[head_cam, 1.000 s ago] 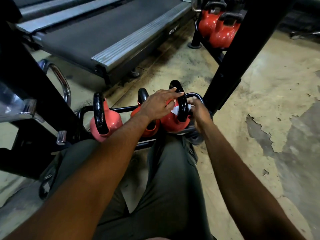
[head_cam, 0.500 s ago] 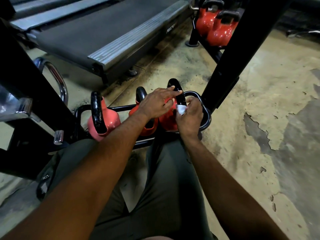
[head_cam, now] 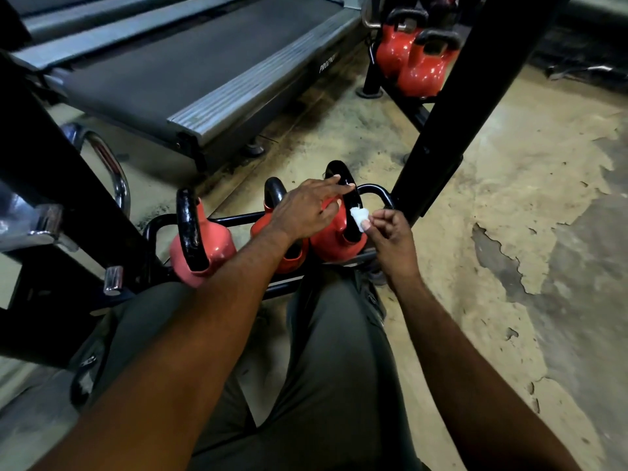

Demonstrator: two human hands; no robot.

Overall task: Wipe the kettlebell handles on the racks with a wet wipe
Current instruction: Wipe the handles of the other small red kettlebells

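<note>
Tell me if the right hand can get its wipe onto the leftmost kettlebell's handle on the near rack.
Probably not directly: the left hand rests on the rightmost kettlebell and its forearm crosses between the right hand, pinching the wipe, and the leftmost handle, which itself stands uncovered.

We see a treadmill (head_cam: 170,73) filling the upper left, its dark belt running between ribbed grey side rails. The white lettering on the near rail is too blurred for us to read. One of its round feet (head_cam: 253,150) stands on the floor (head_cam: 509,205), which is tan and stained, darker along the treadmill's edge. To the right the tan surface gives way to a grey patch (head_cam: 577,283) with a ragged border. At the left we find a curved chrome tube (head_cam: 114,164), and a short chrome stub (head_cam: 114,277) lower down.
</note>
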